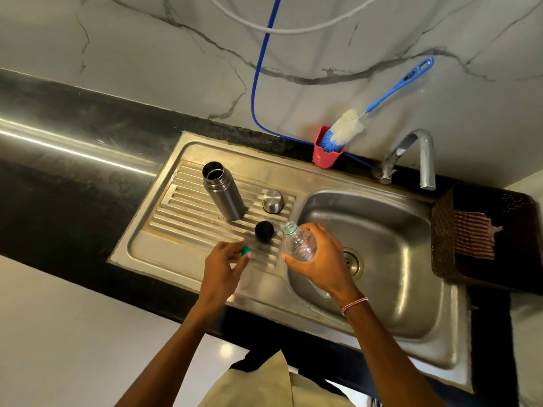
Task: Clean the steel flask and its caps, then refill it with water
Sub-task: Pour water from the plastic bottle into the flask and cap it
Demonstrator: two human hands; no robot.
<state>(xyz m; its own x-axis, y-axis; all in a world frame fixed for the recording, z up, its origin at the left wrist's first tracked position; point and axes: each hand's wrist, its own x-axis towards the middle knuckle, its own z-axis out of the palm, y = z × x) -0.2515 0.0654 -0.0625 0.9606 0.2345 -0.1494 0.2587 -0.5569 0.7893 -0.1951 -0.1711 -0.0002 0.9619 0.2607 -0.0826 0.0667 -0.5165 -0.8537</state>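
Note:
The steel flask [223, 190] stands upright and uncapped on the ribbed drainboard [176, 212]. Its steel outer cap [272, 201] sits to the right of it, and the black inner cap [264, 232] stands nearer to me. My right hand [318, 259] grips a clear plastic water bottle [299, 242], open at the neck, over the edge between drainboard and basin. My left hand [224, 264] pinches the bottle's small green cap [245, 251] just above the drainboard's front part.
The sink basin [396, 245] with its drain lies to the right under a steel tap [423, 160]. A red cup [326, 154] holds a blue bottle brush [346, 130] at the wall. A dark basket [482, 239] with a striped cloth sits far right. A blue hose [258, 77] hangs down the wall.

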